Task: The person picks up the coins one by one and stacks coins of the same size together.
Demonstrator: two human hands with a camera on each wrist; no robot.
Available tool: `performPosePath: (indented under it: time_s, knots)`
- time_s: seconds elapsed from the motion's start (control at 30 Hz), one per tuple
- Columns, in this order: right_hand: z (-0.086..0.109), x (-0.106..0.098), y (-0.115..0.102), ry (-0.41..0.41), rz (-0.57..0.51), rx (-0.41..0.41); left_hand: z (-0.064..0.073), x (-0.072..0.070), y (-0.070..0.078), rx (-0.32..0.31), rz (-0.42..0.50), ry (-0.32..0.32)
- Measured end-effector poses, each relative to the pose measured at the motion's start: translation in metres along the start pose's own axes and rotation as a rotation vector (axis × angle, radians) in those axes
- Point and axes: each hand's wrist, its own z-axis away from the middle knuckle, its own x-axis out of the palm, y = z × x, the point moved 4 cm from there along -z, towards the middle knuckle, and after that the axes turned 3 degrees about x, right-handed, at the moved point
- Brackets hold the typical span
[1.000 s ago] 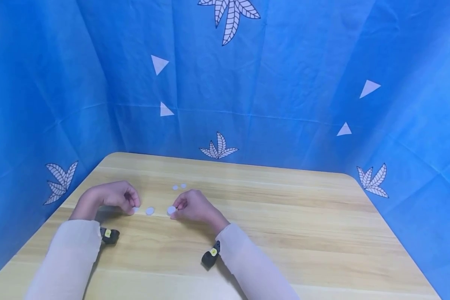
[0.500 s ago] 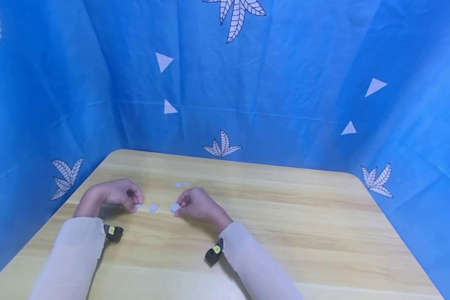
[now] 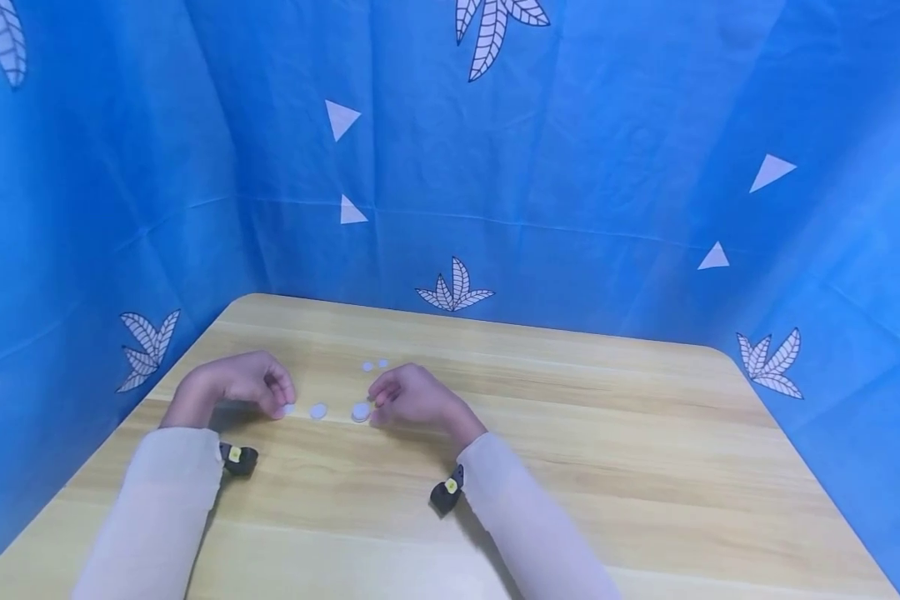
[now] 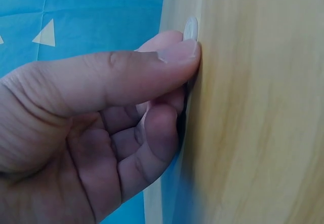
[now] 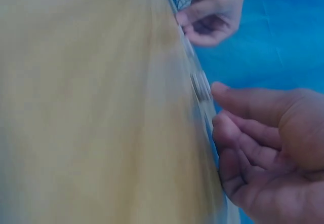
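Observation:
My left hand (image 3: pixel 242 383) pinches a silvery-white coin (image 4: pixel 191 29) between thumb and fingers at the tabletop; the thumb covers part of it. Just to its right a single coin (image 3: pixel 318 411) lies flat on the wood. Further right stands a short stack of coins (image 3: pixel 361 412), its layered edge showing in the right wrist view. My right hand (image 3: pixel 422 400) is right beside that stack, thumb and fingertips slightly apart from it, fingers loosely bent and holding nothing.
Two smaller coins (image 3: pixel 367 367) lie behind the row on the wooden table (image 3: pixel 607 450). A blue cloth (image 3: pixel 570 167) with white leaf prints and triangles hangs around the table's back and sides. Each wrist wears a dark strap with a small camera (image 3: pixel 447 493).
My right hand has let go of the stack and drawn slightly to the right of it. My left hand keeps its pinch on the coin. The whole view has shifted a little.

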Motion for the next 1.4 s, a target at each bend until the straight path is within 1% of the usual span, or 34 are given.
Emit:
performPosePath:
  time_s: [0.13, 0.23, 0.37, 0.5, 0.63, 0.87, 1.03, 1.2, 1.4]
  knots:
    - [-0.001, -0.013, 0.002, -0.001, 0.016, 0.016, -0.003, -0.001, 0.004, -0.015, -0.011, 0.010]
    - [-0.005, -0.022, 0.001, 0.008, 0.056, 0.039, -0.003, -0.001, 0.004, -0.030, -0.007, 0.006]
    - [-0.016, -0.034, -0.001, 0.042, 0.113, 0.054, -0.001, -0.001, 0.003, -0.042, -0.006, -0.004]
    - [-0.030, -0.041, -0.002, 0.084, 0.148, 0.064, 0.000, -0.001, 0.001, -0.031, 0.002, -0.004]
    - [-0.043, -0.041, 0.001, 0.119, 0.173, 0.077, 0.001, -0.002, 0.000, -0.017, 0.015, -0.004]
    - [-0.056, -0.039, 0.010, 0.176, 0.269, 0.082, 0.001, -0.001, 0.000, -0.032, -0.013, -0.006]
    - [-0.057, -0.039, 0.017, 0.178, 0.264, 0.085, -0.002, -0.002, 0.001, -0.020, 0.004, -0.012]
    - [-0.057, -0.038, 0.016, 0.166, 0.251, 0.090, -0.003, -0.003, 0.001, -0.021, 0.012, -0.015]
    - [-0.060, -0.035, 0.012, 0.180, 0.259, 0.157, -0.002, -0.001, -0.001, -0.034, 0.016, -0.012]
